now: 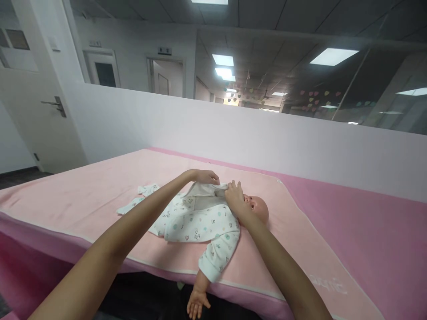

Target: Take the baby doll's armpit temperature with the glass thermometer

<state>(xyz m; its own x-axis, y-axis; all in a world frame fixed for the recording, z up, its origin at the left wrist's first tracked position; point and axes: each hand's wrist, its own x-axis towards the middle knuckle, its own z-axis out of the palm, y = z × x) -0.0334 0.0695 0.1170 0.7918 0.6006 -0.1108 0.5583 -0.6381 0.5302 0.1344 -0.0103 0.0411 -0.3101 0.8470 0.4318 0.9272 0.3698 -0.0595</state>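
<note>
A baby doll (256, 206) lies on its back on a pink towel (100, 195), head toward the right. It wears a white printed romper (196, 220), and one doll arm hangs over the near table edge. My left hand (205, 177) pinches the far flap of the romper at the doll's chest, fingers closed on the cloth. My right hand (235, 198) lies on the romper's collar beside the doll's face, fingers bent and holding the fabric edge.
The towel covers a pink table (367, 231) set against a low white partition (267, 133). A white door (36, 111) stands at the far left. Glass walls and ceiling lights lie beyond the partition.
</note>
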